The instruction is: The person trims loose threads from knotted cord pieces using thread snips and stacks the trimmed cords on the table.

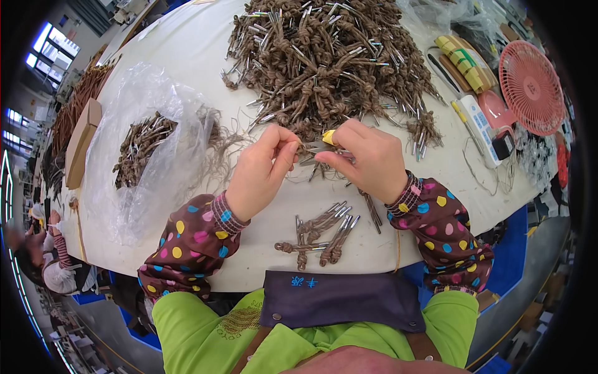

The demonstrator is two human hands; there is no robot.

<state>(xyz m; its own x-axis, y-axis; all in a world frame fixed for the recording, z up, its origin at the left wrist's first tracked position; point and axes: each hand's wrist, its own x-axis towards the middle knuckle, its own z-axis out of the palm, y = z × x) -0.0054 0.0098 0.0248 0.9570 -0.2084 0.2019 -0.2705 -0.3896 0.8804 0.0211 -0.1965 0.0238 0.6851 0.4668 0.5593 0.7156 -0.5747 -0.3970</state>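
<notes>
My left hand [265, 168] is closed in a pinch at the near edge of the pile, holding the end of a brown knotted cord; its tip is mostly hidden by the fingers. Facing it, my right hand [369, 161] grips what look like small scissors [316, 148], their grey blades reaching toward the left fingertips. Something yellow [328, 137] shows at the right fingers. Just beyond both hands rises a big heap of brown knotted cords [317, 62] with shiny metal tips. Several similar cords [321, 234] lie together between my forearms.
On the left, a clear plastic bag [103, 168] holds more cords beside loose thread scraps [215, 146] and a cardboard box [83, 143]. At right are a pink fan [531, 87], a white power strip [478, 128] and a yellow-green packet [467, 62]. Another person [59, 262] sits far left.
</notes>
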